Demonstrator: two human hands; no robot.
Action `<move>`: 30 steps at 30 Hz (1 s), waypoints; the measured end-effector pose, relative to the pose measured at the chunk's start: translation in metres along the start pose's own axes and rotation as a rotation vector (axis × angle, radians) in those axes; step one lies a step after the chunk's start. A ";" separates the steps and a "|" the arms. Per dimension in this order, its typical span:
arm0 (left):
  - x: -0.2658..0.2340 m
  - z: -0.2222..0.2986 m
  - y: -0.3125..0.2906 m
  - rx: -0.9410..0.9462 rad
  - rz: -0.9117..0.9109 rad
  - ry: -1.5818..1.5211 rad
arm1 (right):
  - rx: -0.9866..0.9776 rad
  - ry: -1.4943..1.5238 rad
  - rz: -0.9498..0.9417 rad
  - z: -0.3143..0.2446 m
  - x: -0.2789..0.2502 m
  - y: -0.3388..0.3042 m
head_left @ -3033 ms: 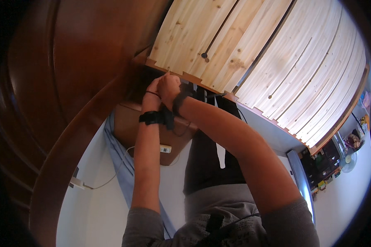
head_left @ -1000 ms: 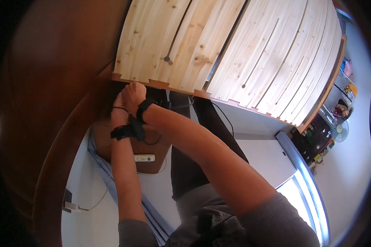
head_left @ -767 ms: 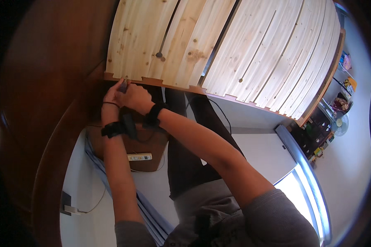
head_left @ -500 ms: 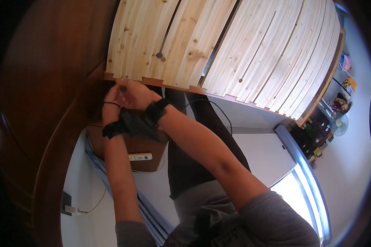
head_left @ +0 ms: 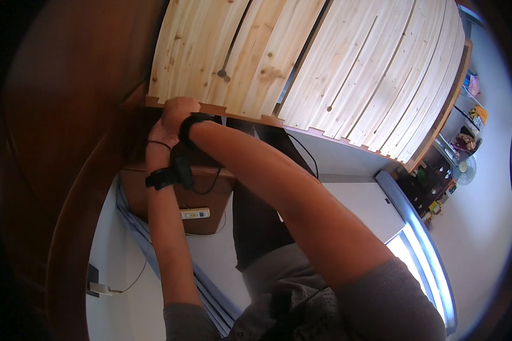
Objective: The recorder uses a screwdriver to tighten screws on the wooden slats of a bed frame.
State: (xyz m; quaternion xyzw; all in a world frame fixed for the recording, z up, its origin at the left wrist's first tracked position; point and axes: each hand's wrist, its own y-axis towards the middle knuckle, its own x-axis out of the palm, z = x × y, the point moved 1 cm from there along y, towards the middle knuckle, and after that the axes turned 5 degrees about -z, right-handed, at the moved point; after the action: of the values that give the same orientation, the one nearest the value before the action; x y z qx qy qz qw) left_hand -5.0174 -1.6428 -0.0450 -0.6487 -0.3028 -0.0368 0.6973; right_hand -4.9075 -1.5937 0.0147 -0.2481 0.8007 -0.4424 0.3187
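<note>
My right hand [head_left: 179, 109] is curled closed against the near left corner of the pale wooden slat panel [head_left: 247, 74], over its notched edge. Whatever lies within its fingers is hidden. Just below it and touching it is my left hand [head_left: 162, 134]. Its fingertips are covered by the right hand, so its grip cannot be made out. Both wrists wear black straps, and a dark band circles the left wrist. Along the slats' near ends runs a reddish-brown wooden rail [head_left: 247, 117].
A dark brown wooden board [head_left: 68, 113] rises on the left. Below the hands stands a brown cabinet [head_left: 210, 196] with a white remote control [head_left: 195, 213] on it. A blue-grey curtain [head_left: 207, 290] hangs nearby. Shelves and a fan [head_left: 465, 169] are at the far right.
My right hand has shifted up onto the panel's edge, its back now covering the fingers. Earlier both hands met just below the edge around a small dark object, which is now out of sight.
</note>
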 end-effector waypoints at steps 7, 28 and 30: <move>0.007 0.004 0.005 -0.064 0.079 -0.055 | -0.121 -0.806 -0.292 -0.029 0.015 -0.009; 0.009 0.008 -0.020 -0.226 -0.188 -0.211 | -0.425 0.332 -0.058 0.036 0.041 0.011; 0.006 0.003 -0.032 -0.222 -0.146 -0.210 | -0.601 -0.354 0.004 0.020 0.026 0.000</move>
State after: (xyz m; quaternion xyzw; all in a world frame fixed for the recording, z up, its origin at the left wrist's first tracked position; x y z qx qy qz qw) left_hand -5.0274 -1.6432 -0.0142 -0.6982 -0.4145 -0.0525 0.5814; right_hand -4.9100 -1.6227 -0.0007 -0.4023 0.8279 -0.1362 0.3663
